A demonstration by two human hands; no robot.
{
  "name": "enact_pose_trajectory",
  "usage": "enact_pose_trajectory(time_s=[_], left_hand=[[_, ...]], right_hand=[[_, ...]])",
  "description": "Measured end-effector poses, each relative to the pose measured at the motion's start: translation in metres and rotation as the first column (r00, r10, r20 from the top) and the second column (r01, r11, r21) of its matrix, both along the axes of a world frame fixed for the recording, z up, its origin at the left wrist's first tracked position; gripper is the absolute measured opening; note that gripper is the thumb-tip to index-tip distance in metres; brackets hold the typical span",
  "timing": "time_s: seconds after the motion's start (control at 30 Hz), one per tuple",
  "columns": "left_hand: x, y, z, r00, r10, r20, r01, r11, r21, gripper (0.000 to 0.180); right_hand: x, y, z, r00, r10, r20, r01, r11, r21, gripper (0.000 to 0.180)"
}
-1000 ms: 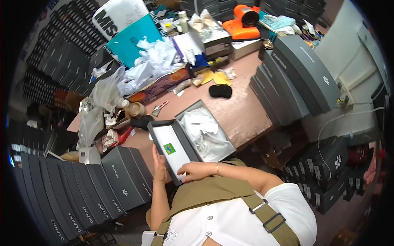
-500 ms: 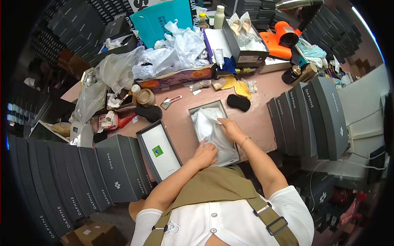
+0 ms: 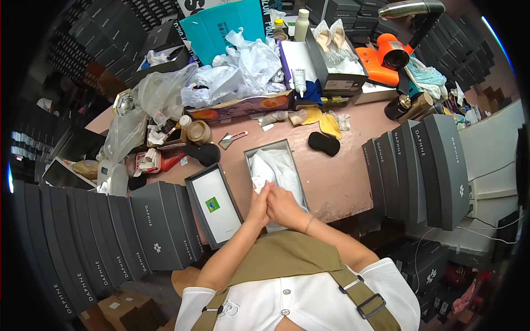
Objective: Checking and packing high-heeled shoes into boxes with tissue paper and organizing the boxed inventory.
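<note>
Box (image 3: 266, 147) sits open on the desk (image 3: 345, 185) in front of the person, thin white paper (image 3: 282, 172) crumpled inside. Lid (image 3: 223, 225) lies just beside it on the L, inner side up, green sticker (image 3: 212, 204) showing. On my feed, L hand (image 3: 257, 208) and R hand (image 3: 286, 206) meet over the box's near L part, fingers close tog.; can't tell if either grips paper, contact's hidden. To handle it well, I'd keep fingertip pressure light, b/c paper this thin prob. tears if yanked; work folds from the middle outward, both hands evenly, & keep wrists off the rim so the box doesn't skid or bow.
</note>
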State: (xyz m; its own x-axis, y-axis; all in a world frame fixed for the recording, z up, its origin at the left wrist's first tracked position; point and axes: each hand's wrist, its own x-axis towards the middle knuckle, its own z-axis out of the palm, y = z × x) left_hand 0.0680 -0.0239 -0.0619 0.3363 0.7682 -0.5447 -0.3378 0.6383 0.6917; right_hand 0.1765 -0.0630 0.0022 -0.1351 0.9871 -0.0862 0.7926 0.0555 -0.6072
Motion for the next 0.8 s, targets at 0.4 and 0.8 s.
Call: enact_pose_trajectory(time_s=[0.4, 0.8], left_hand=[[0.006, 0.008, 0.012, 0.273, -0.134, -0.953, 0.959, 0.113, 0.259, 0.033], [-0.008, 0.004, 0.011, -0.007, -0.087, -0.996, 0.994, 0.107, -0.016, 0.020]], right_hand=[[0.075, 0.073, -0.037, 0.925, -0.102, 0.367, 0.051, 0.988, 0.145, 0.025], [0.061, 0.085, -0.066, 0.943, -0.226, 0.245, 0.233, 0.972, -0.003, 0.027]])
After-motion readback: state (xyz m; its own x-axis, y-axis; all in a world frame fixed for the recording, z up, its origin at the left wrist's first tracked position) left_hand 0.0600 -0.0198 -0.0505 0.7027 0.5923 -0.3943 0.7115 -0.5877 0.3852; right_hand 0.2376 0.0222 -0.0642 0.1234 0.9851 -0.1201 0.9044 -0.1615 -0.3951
